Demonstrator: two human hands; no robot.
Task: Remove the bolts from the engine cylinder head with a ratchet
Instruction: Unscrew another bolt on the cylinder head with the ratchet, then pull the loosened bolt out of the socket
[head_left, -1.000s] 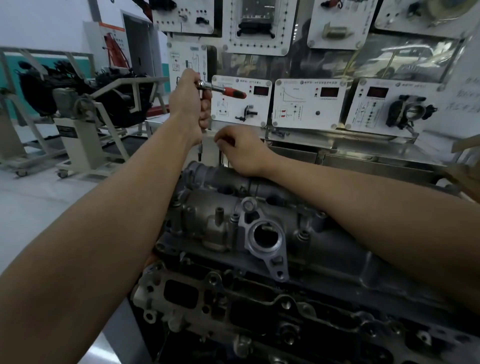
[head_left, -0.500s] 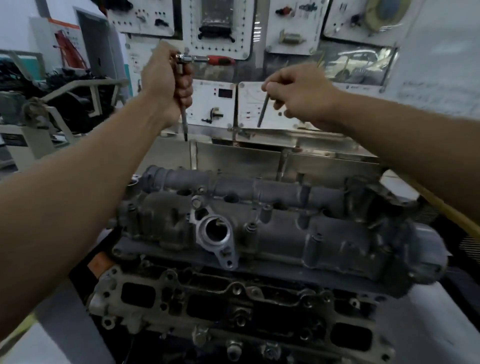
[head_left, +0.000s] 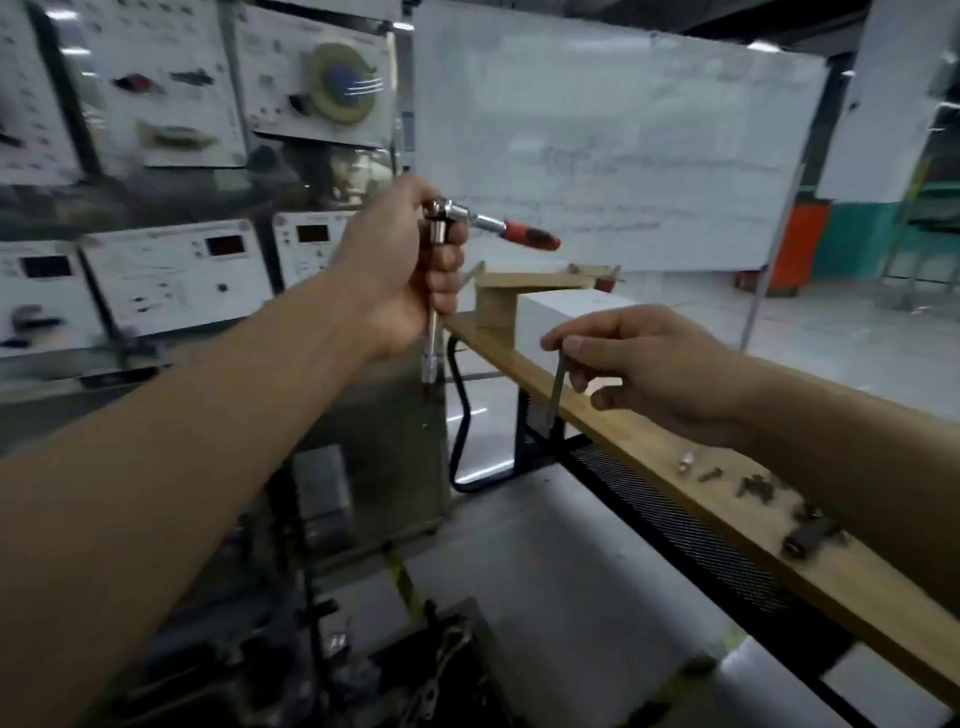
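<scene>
one bolt (head_left: 556, 395) is out, so the step looks like putting it down. the right hand (head_left: 660, 369) is pinching the long bolt near its top, and it is hanging below the fingers (head_left: 571, 345), just over the wooden shelf (head_left: 649, 447). next it is needing a gentle drop beside the loose bolts (head_left: 753, 486) there. the left hand (head_left: 400, 270) is gripping the ratchet (head_left: 488, 222), up above the dark engine (head_left: 431, 665).

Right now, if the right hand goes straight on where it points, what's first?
Probably the ratchet extension in the left hand; the white box looks behind that line, but depth is unclear.
</scene>
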